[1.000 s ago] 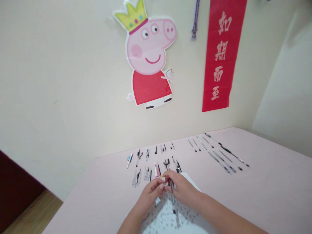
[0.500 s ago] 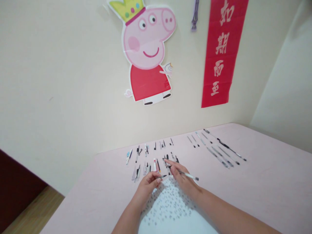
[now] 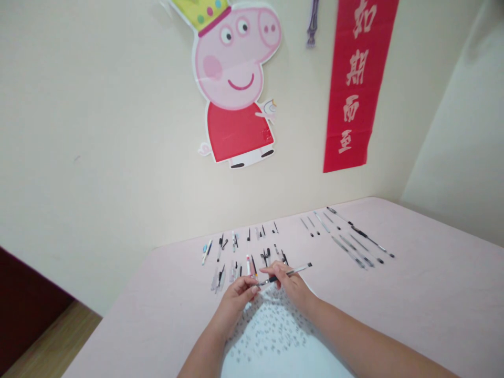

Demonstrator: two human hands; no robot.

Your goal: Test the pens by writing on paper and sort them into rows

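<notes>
My right hand [image 3: 289, 283] is closed around a pen [image 3: 298, 269] with a clear barrel, dark grip and dark end, tilted up to the right. The pen's lower end meets the fingertips of my left hand [image 3: 239, 295]. Those fingers pinch a small pen part [image 3: 258, 284], largely hidden by them; whether it is a cap or a tip I cannot tell. Under both hands lies a white sheet of paper [image 3: 275, 336] covered with small dark handwritten marks.
Pen parts in small groups [image 3: 220, 275] lie beyond my hands on the pink table [image 3: 157, 315]. Several slim pens and refills [image 3: 354, 252] rest at the back right. The wall behind carries a cartoon pig cutout [image 3: 240, 131] and a red banner [image 3: 350, 105].
My right hand has swung the pen's lower end down and left to meet the piece in my left hand. Earlier they were apart. The camera view has shifted slightly.
</notes>
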